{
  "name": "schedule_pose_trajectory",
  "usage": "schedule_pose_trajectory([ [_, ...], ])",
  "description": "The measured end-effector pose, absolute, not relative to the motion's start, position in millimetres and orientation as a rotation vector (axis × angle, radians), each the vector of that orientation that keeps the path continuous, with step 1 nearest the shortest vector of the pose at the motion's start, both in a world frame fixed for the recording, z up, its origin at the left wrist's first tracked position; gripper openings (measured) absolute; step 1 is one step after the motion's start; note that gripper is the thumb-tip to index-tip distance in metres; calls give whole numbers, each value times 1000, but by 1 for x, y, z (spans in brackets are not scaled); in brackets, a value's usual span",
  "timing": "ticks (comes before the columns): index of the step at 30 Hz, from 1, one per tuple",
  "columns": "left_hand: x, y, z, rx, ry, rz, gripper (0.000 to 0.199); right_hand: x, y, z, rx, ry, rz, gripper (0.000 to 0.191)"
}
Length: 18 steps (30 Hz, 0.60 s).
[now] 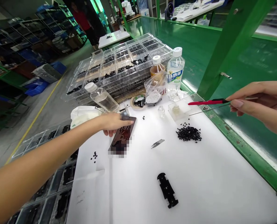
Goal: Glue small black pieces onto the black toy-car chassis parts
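My left hand (pixel 112 123) reaches across to a phone (pixel 123 137) lying on the white tabletop. One finger stretches over its upper end and the others curl at its left edge. At the right, my right hand (pixel 260 104) pinches a slim red-and-black pen-like tool (pixel 208 102), with a thin dark rod (pixel 208 109) beneath it. Their tips point left, above a heap of tiny black pieces (pixel 189 133). A flat black part (pixel 167 190) with pale tabs lies nearer to me. Between phone and heap rests a small grey metal piece (pixel 157 143).
Stacked clear compartment trays (pixel 119 62) hold black parts at the back. A fallen bottle (pixel 104 98), a tea bottle (pixel 157 67), a water bottle (pixel 176 70) and a tape roll (pixel 138 102) stand before them. A green post (pixel 232 40) rises at right; a person (pixel 83 23) stands far off.
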<state>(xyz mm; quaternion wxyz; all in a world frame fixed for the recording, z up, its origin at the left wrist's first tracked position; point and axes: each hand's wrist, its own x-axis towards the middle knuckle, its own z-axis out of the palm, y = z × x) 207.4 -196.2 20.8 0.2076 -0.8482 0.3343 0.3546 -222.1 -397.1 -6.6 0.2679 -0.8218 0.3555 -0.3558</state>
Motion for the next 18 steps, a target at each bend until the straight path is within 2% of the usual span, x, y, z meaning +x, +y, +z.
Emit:
schedule_pose_trajectory([
  [12, 215, -177, 22, -2386, 1092, 1039, 54, -183, -388, 18, -2190, 857, -1033, 18],
  [18, 215, -171, 22, -2417, 1180, 1043, 52, -181, -390, 13, -2189, 810, -1027, 14],
])
